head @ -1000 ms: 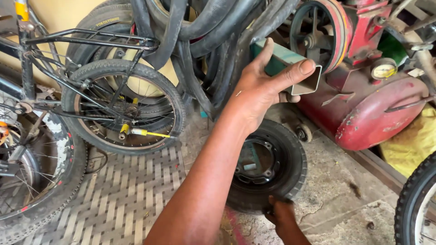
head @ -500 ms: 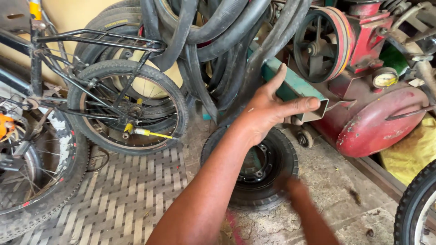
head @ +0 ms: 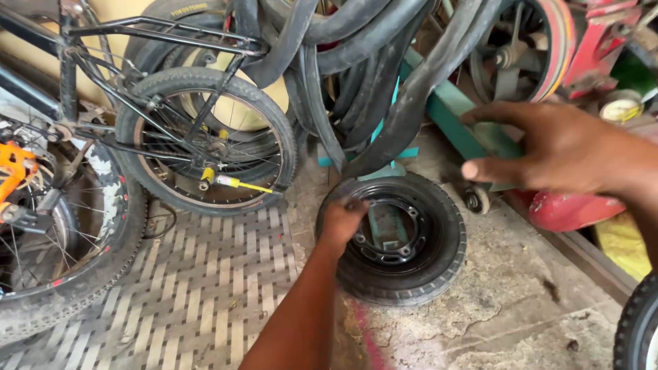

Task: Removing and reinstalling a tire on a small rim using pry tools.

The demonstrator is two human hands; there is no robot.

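A small black tyre (head: 439, 274) on a black metal rim lies flat on the concrete floor. My left hand (head: 340, 220) reaches in from the bottom and curls its fingers over the tyre's upper left edge. My right hand (head: 562, 147) hovers at the right with its fingers spread and nothing in it. It is blurred and hangs just above a green metal bar (head: 452, 116) and a red tank (head: 569, 209).
A bicycle's rear wheel (head: 205, 137) stands at the left, with a bigger knobbly wheel (head: 68, 274) in front of it. Black rubber tubes (head: 370, 103) hang down behind the tyre. A woven mat (head: 205, 294) covers the floor at the left. Another tyre's edge (head: 637, 329) shows at the bottom right.
My left hand has come off the green bar and dropped onto the small tyre's edge. My right hand has left the tyre's near side and risen to the right.
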